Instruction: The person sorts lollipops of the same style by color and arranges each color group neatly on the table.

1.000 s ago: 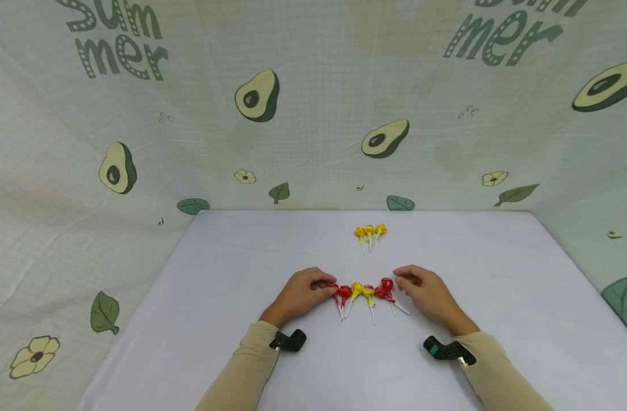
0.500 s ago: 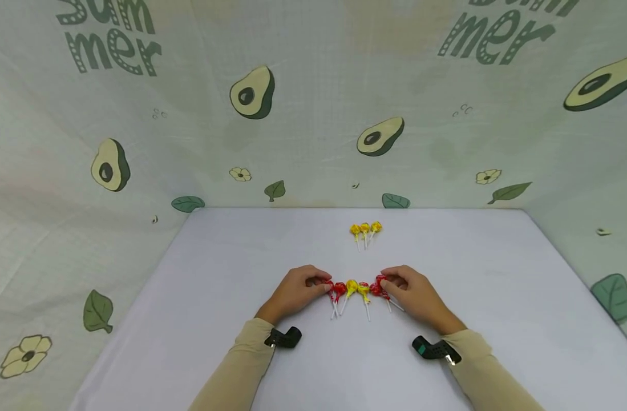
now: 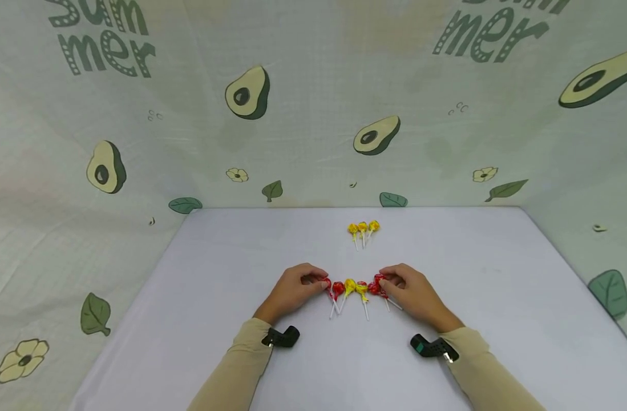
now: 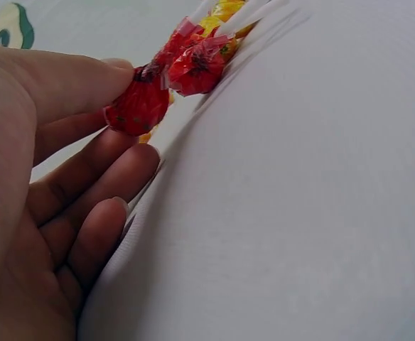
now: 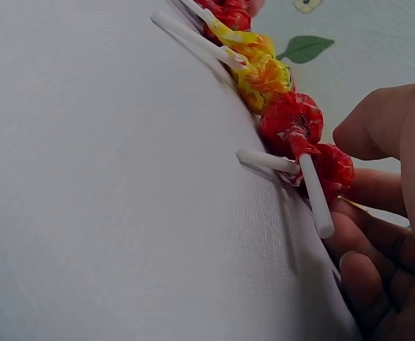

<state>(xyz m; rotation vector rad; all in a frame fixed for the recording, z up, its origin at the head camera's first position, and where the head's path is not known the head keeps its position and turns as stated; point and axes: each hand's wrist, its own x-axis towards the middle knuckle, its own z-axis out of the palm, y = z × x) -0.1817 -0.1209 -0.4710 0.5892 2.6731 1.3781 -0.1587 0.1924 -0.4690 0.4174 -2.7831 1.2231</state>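
Observation:
My left hand pinches the head of the leftmost red lollipop between thumb and fingers. Beside it lies another red lollipop, then yellow ones in the middle of the row. Two red lollipops overlap at the right end, their white sticks spread apart. Around that end my right hand has its fingers loosely bent. In the right wrist view a small gap shows between the thumb and the red wrappers, while the other fingers lie behind the lower red head.
Farther back on the white table, three yellow lollipops lie close together, sticks toward me. A patterned cloth hangs behind the table. A black strap device sits on each wrist.
My right hand has moved left to the right-end red lollipops. My left hand stays at the left end, and the leftmost lollipop's head has shifted slightly. The head view has drifted a little.

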